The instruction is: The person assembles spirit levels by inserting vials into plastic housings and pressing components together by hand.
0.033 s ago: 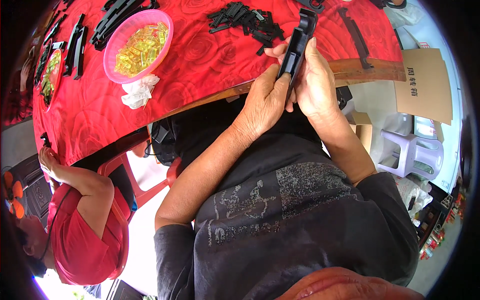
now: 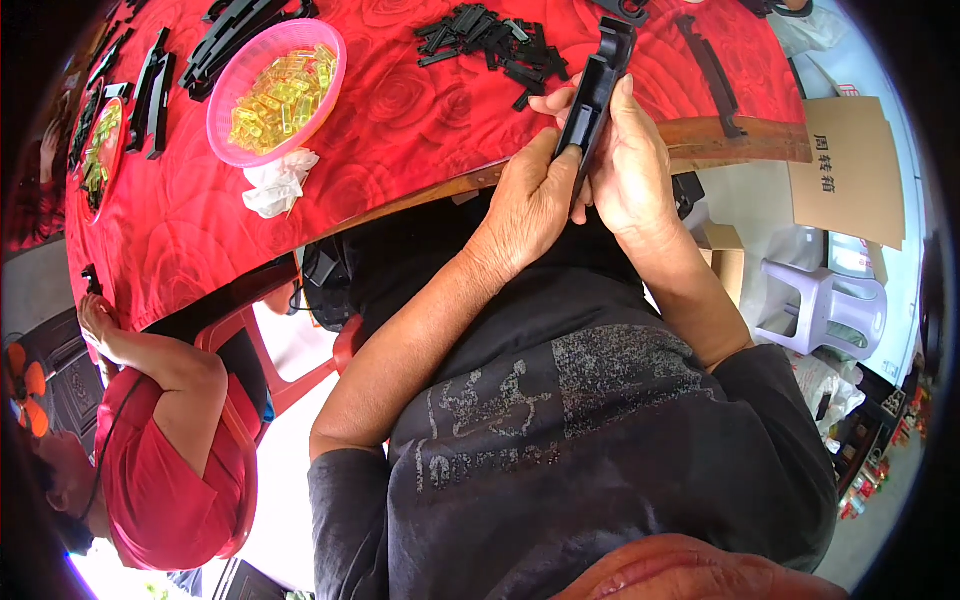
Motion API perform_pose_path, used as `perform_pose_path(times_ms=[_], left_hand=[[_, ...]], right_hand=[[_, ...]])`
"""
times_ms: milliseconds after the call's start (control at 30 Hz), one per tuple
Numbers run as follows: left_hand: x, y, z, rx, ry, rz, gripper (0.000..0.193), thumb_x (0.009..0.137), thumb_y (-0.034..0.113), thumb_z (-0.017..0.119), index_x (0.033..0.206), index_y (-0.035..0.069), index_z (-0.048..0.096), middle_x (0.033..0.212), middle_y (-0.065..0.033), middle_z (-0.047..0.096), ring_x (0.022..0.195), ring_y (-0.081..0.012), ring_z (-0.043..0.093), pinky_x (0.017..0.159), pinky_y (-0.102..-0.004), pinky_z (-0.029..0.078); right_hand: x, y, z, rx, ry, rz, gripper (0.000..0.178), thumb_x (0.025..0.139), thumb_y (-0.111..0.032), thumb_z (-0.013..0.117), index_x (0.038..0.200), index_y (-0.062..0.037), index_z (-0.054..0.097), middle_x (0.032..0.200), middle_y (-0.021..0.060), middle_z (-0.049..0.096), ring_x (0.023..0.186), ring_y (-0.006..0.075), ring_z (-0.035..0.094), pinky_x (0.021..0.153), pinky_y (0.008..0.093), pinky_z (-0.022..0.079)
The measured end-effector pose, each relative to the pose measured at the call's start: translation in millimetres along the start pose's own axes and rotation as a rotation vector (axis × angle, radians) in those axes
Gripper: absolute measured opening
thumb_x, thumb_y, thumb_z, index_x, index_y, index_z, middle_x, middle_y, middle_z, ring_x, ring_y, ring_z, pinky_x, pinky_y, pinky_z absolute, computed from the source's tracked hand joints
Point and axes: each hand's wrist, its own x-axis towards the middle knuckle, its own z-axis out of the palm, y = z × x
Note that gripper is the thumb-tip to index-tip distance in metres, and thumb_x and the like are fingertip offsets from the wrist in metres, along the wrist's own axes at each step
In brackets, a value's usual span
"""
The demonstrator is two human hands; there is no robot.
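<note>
Hands (image 2: pixel 528 200) on part (image 2: pixel 588 105); yellow pieces (image 2: pixel 285 100) in basket (image 2: pixel 245 65)

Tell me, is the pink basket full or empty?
Partly filled: clear yellow pieces lie in the pink basket, while bare wall shows along its left side. Depth: cannot tell.

We hold our left grip (image 2: pixel 528 205) and right grip (image 2: pixel 638 170) curled together, upper centre of frame, forearms (image 2: pixel 405 345) angled upward.
</note>
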Motion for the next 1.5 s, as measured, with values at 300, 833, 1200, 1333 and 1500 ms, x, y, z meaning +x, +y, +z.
perform_pose_path(times_ms=[300,833,1200,1333,1500], left_hand=[[4,-8,-6,0.074,-0.02,-0.034,0.029,0.105,0.021,0.039,0.111,0.0,0.058,0.073,-0.001,0.057,0.061,-0.0086,0.054,0.056,-0.0231,0.043],[-12,9,11,-0.24,0.109,-0.218,0.029,0.106,0.026,0.044,0.115,0.003,0.06,0.068,-0.0011,0.059,0.053,-0.0095,0.053,0.049,-0.0228,0.042],[-19,20,18,-0.428,0.255,-0.266,0.025,0.105,0.024,0.046,0.1,0.005,0.062,0.06,0.0001,0.055,0.045,-0.0083,0.048,0.041,-0.0237,0.035],[-22,19,19,-0.442,0.247,-0.236,0.025,0.104,0.023,0.047,0.098,0.005,0.063,0.06,-0.0001,0.055,0.045,-0.0083,0.048,0.041,-0.0233,0.035],[-27,23,22,-0.438,0.273,-0.211,0.025,0.104,0.023,0.049,0.095,0.004,0.063,0.06,-0.0004,0.056,0.046,-0.008,0.049,0.041,-0.0226,0.036]], right_hand=[[-10,-2,5,-0.084,-0.047,0.078,0.057,0.105,-0.051,0.03,0.114,-0.0012,0.056,0.108,0.0201,0.067,0.06,0.0134,0.062,0.038,0.0208,0.046],[-30,-7,18,-0.143,0.017,0.206,0.06,0.104,-0.054,0.029,0.099,-0.0042,0.063,0.108,0.0208,0.069,0.038,0.0042,0.042,0.032,0.0187,0.033],[-40,-6,23,-0.277,0.042,0.242,0.06,0.1,-0.061,0.036,0.11,-0.0057,0.058,0.075,0.0034,0.061,0.036,0.005,0.037,0.03,0.0209,0.031],[-47,-9,25,-0.3,0.064,0.24,0.059,0.1,-0.061,0.037,0.112,-0.0063,0.057,0.068,0.0004,0.056,0.036,0.0047,0.037,0.031,0.0208,0.032],[-53,-17,39,-0.324,0.109,0.242,0.055,0.104,-0.054,0.032,0.095,-0.0093,0.063,0.062,-0.0007,0.055,0.038,0.0054,0.036,0.034,0.0213,0.028]])
